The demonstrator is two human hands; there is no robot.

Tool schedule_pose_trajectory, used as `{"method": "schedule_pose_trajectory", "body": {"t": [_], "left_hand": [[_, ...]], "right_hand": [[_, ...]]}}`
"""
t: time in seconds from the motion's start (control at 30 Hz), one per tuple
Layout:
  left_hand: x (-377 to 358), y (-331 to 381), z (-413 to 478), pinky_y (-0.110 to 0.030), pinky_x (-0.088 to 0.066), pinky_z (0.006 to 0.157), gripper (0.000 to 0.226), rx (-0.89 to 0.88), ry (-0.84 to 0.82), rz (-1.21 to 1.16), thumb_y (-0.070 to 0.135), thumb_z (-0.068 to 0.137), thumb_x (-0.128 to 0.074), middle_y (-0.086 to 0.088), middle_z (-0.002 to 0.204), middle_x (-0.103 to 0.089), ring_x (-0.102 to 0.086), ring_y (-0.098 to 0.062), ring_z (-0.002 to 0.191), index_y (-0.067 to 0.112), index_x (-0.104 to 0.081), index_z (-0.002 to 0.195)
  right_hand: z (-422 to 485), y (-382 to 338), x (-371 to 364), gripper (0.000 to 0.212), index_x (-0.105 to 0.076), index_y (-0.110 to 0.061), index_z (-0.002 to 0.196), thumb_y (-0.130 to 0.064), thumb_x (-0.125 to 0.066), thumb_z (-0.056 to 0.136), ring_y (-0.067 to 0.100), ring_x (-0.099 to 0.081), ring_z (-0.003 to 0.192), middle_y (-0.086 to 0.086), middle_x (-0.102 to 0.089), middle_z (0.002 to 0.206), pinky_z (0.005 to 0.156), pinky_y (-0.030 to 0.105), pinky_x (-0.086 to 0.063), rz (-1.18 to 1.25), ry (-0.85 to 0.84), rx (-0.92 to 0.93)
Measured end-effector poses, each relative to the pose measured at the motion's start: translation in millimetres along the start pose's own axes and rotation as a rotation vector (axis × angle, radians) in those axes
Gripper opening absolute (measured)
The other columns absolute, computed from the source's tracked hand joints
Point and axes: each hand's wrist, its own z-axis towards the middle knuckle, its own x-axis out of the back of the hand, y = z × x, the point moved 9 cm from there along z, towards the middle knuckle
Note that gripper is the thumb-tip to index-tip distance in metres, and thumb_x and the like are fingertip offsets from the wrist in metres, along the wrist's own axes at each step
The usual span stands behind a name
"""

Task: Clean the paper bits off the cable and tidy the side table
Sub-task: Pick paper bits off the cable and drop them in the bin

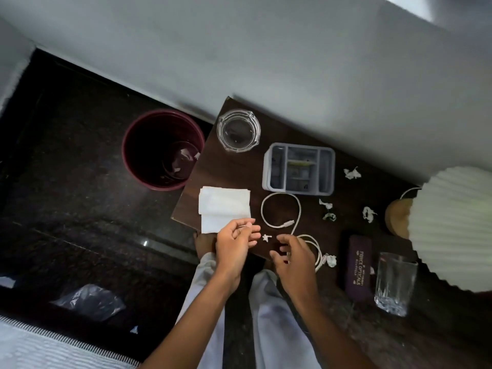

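A white cable [281,209] lies looped on the dark wooden side table [213,171], its lower coil partly under my right hand. My right hand [294,259] hovers over that coil with fingers apart and nothing in it. My left hand [234,245] is at the table's front edge, thumb and fingertips pinched on what looks like a small white paper bit. Between the hands lies another paper bit [266,237]. Further scraps lie by the cable's end [330,260], to the loop's right [326,204] and near the organiser [352,173].
A maroon bin [162,150] with scraps inside stands on the floor left of the table. On the table: a folded tissue [225,207], glass ashtray [238,130], grey organiser [299,169], spectacle case [358,267], tumbler [395,283] and a lamp [452,227].
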Motion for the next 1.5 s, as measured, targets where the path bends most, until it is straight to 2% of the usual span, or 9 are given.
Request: {"method": "schedule_pose_trajectory", "body": {"t": [0.13,0.3,0.47,0.53,0.67,0.93,1.03,1.2,1.5], "left_hand": [[-1.2,-9.2,-1.3,-0.022,-0.058,0.074,0.015,0.007,0.034,0.01,0.01,0.101,-0.058,-0.007,0.094,-0.078,-0.073,-0.009,0.08,0.016,-0.072,0.1],[1.2,-12.2,1.2,-0.023,-0.059,0.075,0.014,0.002,0.063,0.007,0.01,0.1,-0.059,-0.005,0.092,-0.079,-0.075,-0.01,0.082,0.015,-0.073,0.102],[3.8,-9.9,4.6,-0.021,-0.058,0.073,0.014,-0.012,0.077,-0.004,0.009,0.1,-0.06,-0.004,0.089,-0.078,-0.074,-0.008,0.079,0.016,-0.072,0.099],[5.4,-9.1,4.7,-0.022,-0.058,0.075,0.012,-0.017,0.082,0.002,0.01,0.099,-0.061,-0.005,0.091,-0.079,-0.074,-0.01,0.083,0.016,-0.072,0.101],[7.1,-4.7,0.0,-0.026,-0.061,0.083,0.012,-0.055,0.073,0.072,0.011,0.097,-0.065,-0.005,0.095,-0.079,-0.076,-0.014,0.09,0.017,-0.075,0.103],[5.1,7.5,-12.7,-0.029,-0.062,0.083,0.015,-0.078,0.014,0.023,0.017,0.096,-0.069,-0.003,0.095,-0.081,-0.076,-0.016,0.091,0.014,-0.081,0.103],[11.8,15.4,-8.8,-0.022,-0.062,0.075,0.012,-0.053,0.009,-0.066,0.016,0.094,-0.071,-0.002,0.09,-0.082,-0.077,-0.013,0.082,0.016,-0.082,0.098],[34.3,33.0,10.2,-0.027,-0.063,0.075,0.005,-0.049,0.052,-0.11,0.013,0.088,-0.078,-0.005,0.085,-0.081,-0.077,-0.017,0.08,0.012,-0.082,0.09],[74.6,75.6,48.9,-0.02,-0.059,0.067,0.008,-0.063,0.069,-0.184,0.003,0.081,-0.082,-0.015,0.08,-0.08,-0.079,-0.02,0.078,0.011,-0.081,0.082]], "right_hand": [[4.7,-12.2,-8.5,0.031,-0.069,-0.009,0.113,-0.006,-0.078,0.084,0.012,-0.064,0.086,0.003,-0.064,0.107,0.067,0.006,-0.052,0.004,-0.019,0.094],[13.6,-20.4,-11.6,0.022,-0.071,-0.008,0.107,-0.01,-0.076,0.086,0.015,-0.065,0.082,0.006,-0.065,0.103,0.077,0.029,-0.057,-0.037,0.015,0.172],[21.8,-21.2,-14.4,0.005,-0.073,-0.008,0.092,-0.007,-0.072,0.088,0.019,-0.064,0.079,0.005,-0.068,0.089,0.073,0.018,-0.044,-0.104,0.009,0.222],[22.9,-23.0,-12.9,0.003,-0.074,-0.008,0.089,-0.006,-0.072,0.087,0.019,-0.064,0.077,0.005,-0.069,0.086,0.072,0.02,-0.046,-0.086,0.008,0.224],[22.5,-32.4,0.3,0.003,-0.074,-0.015,0.085,-0.012,-0.074,0.087,0.007,-0.064,0.072,-0.003,-0.07,0.083,0.069,0.007,-0.043,0.037,0.066,0.202],[16.5,-64.7,6.3,0.005,-0.075,-0.018,0.09,-0.014,-0.073,0.088,0.003,-0.066,0.081,-0.008,-0.071,0.086,0.074,0.023,-0.055,0.124,0.048,0.214],[19.3,-79.8,1.3,0.008,-0.075,-0.018,0.092,-0.012,-0.073,0.088,0.002,-0.067,0.08,-0.008,-0.072,0.087,0.073,0.018,-0.055,0.15,0.023,0.212],[28.7,-102.4,-12.0,0.016,-0.074,-0.014,0.097,-0.004,-0.074,0.086,-0.001,-0.069,0.079,-0.008,-0.074,0.085,0.069,0.006,-0.05,0.325,-0.044,0.144],[45.6,-130.8,-37.3,0.022,-0.074,-0.015,0.103,-0.001,-0.072,0.086,0.006,-0.068,0.084,-0.003,-0.074,0.093,0.07,0.009,-0.052,0.411,-0.086,0.052]]}}
